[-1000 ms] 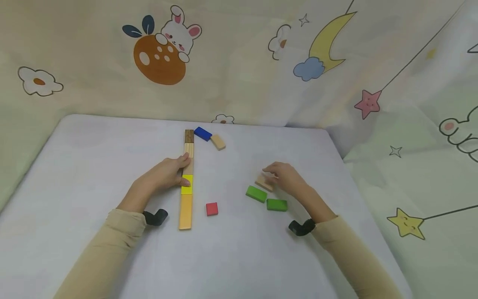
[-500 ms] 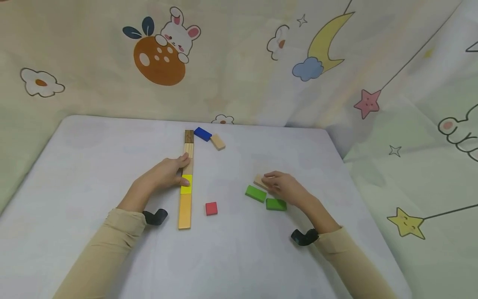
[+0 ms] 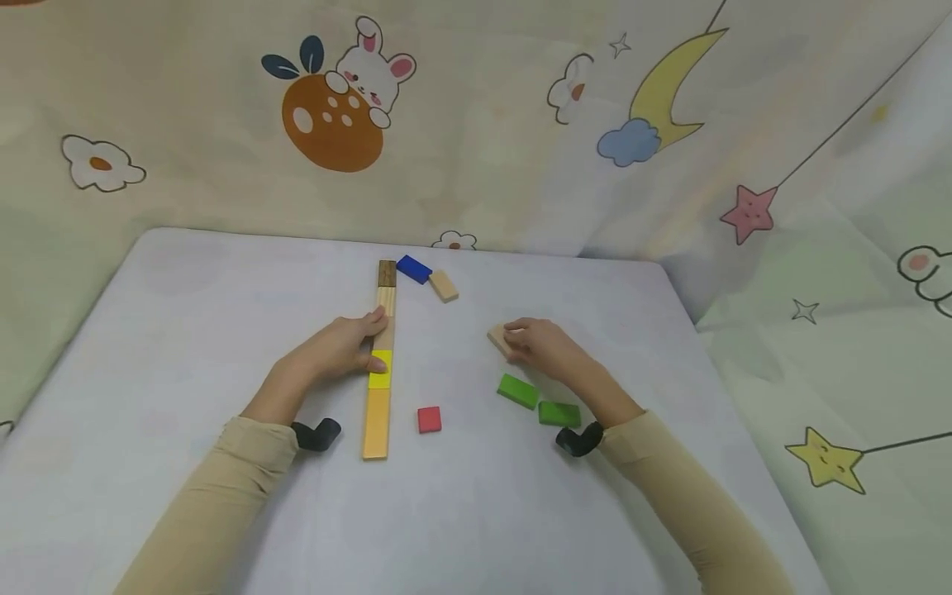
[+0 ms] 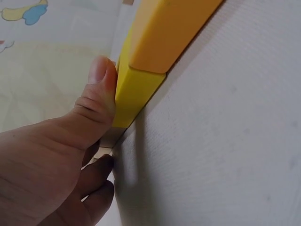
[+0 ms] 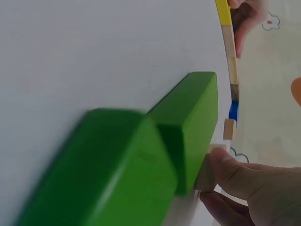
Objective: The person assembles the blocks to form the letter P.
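Observation:
In the head view my left hand [image 3: 342, 345] rests along a straight row of blocks. Its thumb presses on the yellow block [image 3: 380, 380], and its fingertips touch the plain wood block [image 3: 383, 337] above that. An orange block [image 3: 375, 426] forms the row's near end; a dark brown block [image 3: 387, 273] tops the far end. To the right, my right hand [image 3: 549, 349] pinches a light wooden block [image 3: 500, 340] between thumb and fingers, also visible in the right wrist view. Two green blocks [image 3: 517, 392] lie just below that hand.
A small red block [image 3: 429, 420] lies right of the row. Near the far end, a blue block [image 3: 414, 269] and a wooden block [image 3: 444, 286] lie end to end. The white table [image 3: 461, 529] ends at a printed cloth backdrop [image 3: 476, 149].
My right hand has taken hold of the light wooden block and moved it up and left, apart from the green blocks. The left hand stays on the row; the head view has shifted slightly.

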Motion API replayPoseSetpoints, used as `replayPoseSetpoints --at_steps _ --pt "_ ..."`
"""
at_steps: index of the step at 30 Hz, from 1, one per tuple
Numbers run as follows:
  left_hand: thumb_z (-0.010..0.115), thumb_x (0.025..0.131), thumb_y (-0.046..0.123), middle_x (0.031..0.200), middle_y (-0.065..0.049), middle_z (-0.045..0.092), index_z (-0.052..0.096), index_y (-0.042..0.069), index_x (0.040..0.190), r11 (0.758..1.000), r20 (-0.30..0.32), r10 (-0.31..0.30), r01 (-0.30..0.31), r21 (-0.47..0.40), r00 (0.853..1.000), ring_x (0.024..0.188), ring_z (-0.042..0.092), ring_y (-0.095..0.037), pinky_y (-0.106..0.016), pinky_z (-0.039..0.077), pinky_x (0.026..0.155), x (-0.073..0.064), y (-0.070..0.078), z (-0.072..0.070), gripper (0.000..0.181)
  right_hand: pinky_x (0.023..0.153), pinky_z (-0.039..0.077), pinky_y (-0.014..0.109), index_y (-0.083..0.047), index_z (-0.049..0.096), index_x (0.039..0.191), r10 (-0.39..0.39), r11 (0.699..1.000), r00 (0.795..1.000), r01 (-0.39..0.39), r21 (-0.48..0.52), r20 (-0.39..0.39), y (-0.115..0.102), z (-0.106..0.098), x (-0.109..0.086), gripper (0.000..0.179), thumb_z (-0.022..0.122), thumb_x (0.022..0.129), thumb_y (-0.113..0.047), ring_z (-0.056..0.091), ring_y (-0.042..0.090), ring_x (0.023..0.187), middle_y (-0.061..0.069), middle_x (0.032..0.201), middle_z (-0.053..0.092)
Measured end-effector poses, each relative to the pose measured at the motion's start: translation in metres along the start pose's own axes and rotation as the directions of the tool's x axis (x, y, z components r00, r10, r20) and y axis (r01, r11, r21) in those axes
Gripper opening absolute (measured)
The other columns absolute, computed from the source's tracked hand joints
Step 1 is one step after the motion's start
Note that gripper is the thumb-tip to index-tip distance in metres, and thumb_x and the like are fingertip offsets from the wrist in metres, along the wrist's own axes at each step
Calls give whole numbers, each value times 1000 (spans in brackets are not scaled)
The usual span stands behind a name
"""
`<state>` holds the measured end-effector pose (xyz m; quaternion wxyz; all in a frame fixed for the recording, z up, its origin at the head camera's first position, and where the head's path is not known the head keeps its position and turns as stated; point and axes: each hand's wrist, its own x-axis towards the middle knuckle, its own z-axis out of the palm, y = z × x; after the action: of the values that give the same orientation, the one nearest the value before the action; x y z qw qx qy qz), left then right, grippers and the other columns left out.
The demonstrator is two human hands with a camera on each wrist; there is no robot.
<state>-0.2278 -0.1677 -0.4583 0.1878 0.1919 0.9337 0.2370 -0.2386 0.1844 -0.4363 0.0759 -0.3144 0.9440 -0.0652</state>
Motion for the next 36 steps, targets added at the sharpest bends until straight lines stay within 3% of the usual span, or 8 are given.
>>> replayPoseSetpoints --at_steps 6,14,27,36 --pt "73 79 43 159 -5 17 27 13 150 1000 2 -18 18 -2 1000 145 23 -31 -48 28 115 0 -1 1 90 104 45 39 -5 66 121 51 998 998 -51 -23 22 -15 0 38 40 69 87 -27 56 28 121 11 133 59" --pt "74 78 42 159 -4 18 26 15 150 999 6 -33 33 -11 999 145 23 -29 -47 29 115 1 2 1 91 109 41 36 -9 66 121 174 985 982 -172 -29 71 -26 1 67 35 66 90 -26 50 24 129 6 138 55" --pt "74 77 43 158 -3 18 27 14 149 999 -2 -32 32 -6 999 145 23 -28 -46 29 115 0 0 1 92 109 41 35 -11 69 114 193 981 979 -193 -9 63 -29 5 86 32 68 87 -29 50 23 130 7 137 56" --pt "74 77 44 158 -4 18 27 13 149 1000 -6 -23 23 -6 1000 144 24 -29 -46 29 115 1 0 0 92 108 41 35 -9 67 118 195 980 980 -197 29 48 -30 8 88 37 69 87 -27 50 24 129 9 136 56"
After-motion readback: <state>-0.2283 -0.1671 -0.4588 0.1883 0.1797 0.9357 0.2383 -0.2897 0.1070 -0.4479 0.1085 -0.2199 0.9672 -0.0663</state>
